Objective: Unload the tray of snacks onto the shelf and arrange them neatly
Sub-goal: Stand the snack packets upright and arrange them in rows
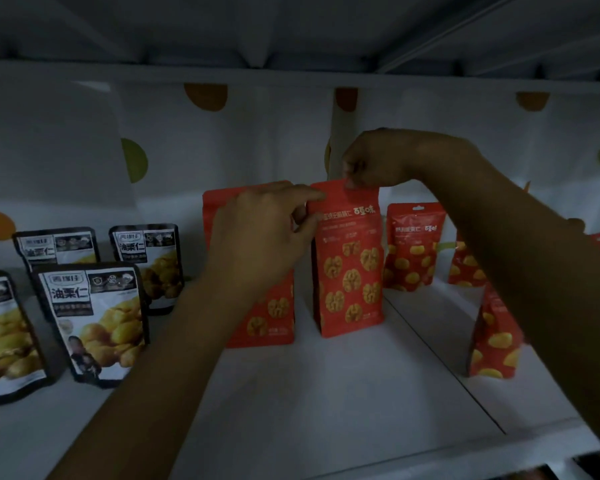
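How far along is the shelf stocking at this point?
Done: black chestnut pouches stand at left, red chestnut bags at right, left walnut bag behind the left hand. In hand: both hands steady the centre walnut bag upright, the right hand pinching its top. Left: unclear; the tray is out of view.

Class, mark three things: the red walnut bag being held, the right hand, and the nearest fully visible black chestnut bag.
red walnut bag point(349, 271): head view, middle of its front.
right hand point(378, 157): head view, back of hand.
black chestnut bag point(90, 320): head view, middle of its front.
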